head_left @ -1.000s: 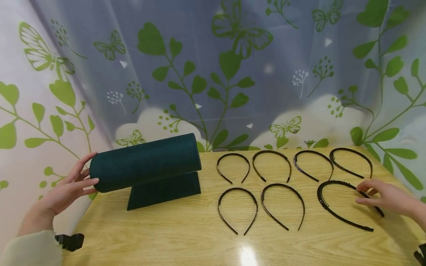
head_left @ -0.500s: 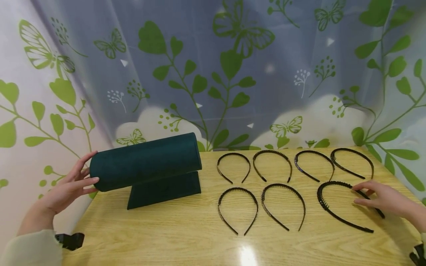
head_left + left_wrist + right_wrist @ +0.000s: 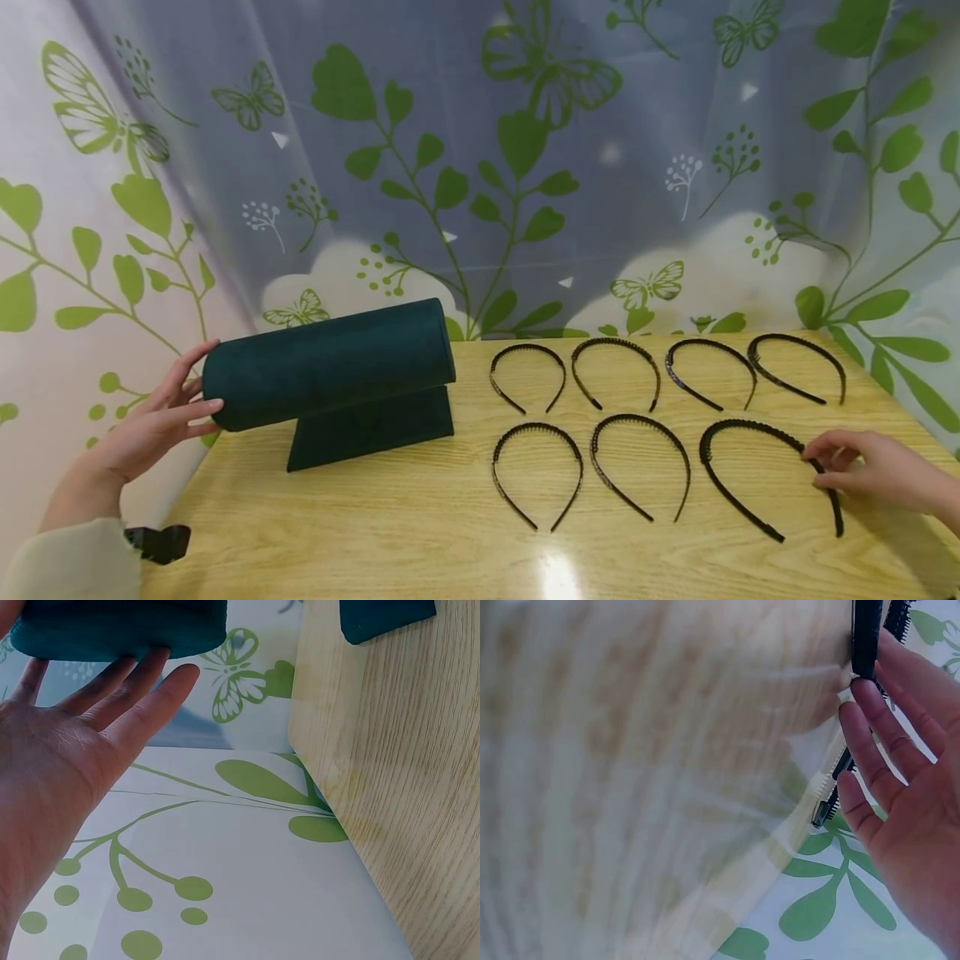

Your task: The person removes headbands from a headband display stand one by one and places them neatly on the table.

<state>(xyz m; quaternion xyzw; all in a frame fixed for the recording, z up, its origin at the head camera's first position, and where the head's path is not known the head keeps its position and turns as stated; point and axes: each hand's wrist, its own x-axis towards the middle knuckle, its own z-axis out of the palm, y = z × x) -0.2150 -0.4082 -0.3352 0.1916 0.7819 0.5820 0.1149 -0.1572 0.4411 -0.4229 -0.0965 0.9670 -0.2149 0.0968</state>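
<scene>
At the left in the head view, a dark green headband stand point(image 3: 330, 362), a padded roll on a flat foot, sits on the table. My left hand point(image 3: 153, 425) grips the roll's left end, thumb in front and fingers over the far side. In the left wrist view that hand's fingertips meet the rim of the roll point(image 3: 120, 630). On the right, my right hand point(image 3: 873, 467) pinches one arm of a black toothed headband point(image 3: 738, 487) between thumb and fingers. The right wrist view shows part of a black headband point(image 3: 865, 637) at the fingertips.
Two black headbands point(image 3: 537, 429) point(image 3: 641, 419) lie to the left of the pinched one. Several more, including a headband point(image 3: 615, 342) near the middle, form a back row on the wooden table point(image 3: 375, 533). A leaf-printed curtain point(image 3: 420, 250) hangs behind.
The pinched headband has turned, its open ends swinging left and toward me. My right hand has shifted slightly nearer and closed on its arm. The left hand and stand hold still.
</scene>
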